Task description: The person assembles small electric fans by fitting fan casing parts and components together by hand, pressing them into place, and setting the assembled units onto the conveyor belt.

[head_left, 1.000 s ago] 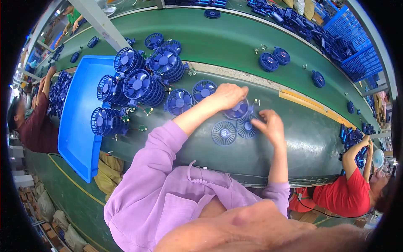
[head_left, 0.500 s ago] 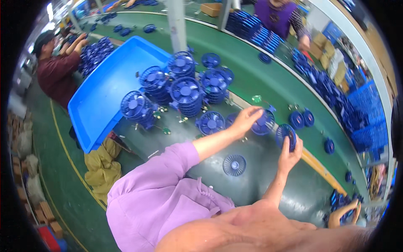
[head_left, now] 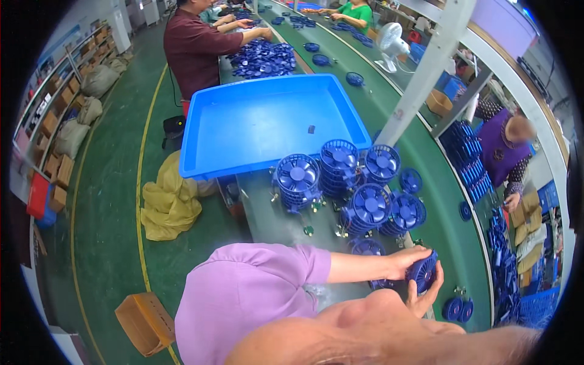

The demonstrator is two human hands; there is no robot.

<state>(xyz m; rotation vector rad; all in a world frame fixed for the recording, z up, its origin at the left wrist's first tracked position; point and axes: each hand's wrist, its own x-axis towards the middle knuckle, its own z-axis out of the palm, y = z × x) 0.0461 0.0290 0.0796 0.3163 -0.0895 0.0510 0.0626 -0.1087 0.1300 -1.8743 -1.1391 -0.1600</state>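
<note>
Both my hands are closed round a small round blue fan (head_left: 422,272), its ribbed grille tilted up. My left hand (head_left: 401,261) grips the upper left edge, and my right hand (head_left: 431,291) holds the lower right side with thumb and fingers. Just beyond stand several stacks of blue fan housings (head_left: 369,204) with blades inside and small green circuit boards (head_left: 308,231) dangling on wires. Partly behind my left forearm lies another fan housing (head_left: 367,247). Part of the bench in front of me is hidden by my own body.
A large blue tray (head_left: 261,128) sits past the stacks. To the right runs a green conveyor belt (head_left: 447,210) carrying fan parts (head_left: 457,309). A white post (head_left: 420,79) rises beside it. Co-workers sit opposite and farther along. On the floor are a yellow sack (head_left: 167,201) and cardboard box (head_left: 145,322).
My hands, apart before, are now together on one fan. My right hand held a grille while my left was at a fan housing. The view has swung left.
</note>
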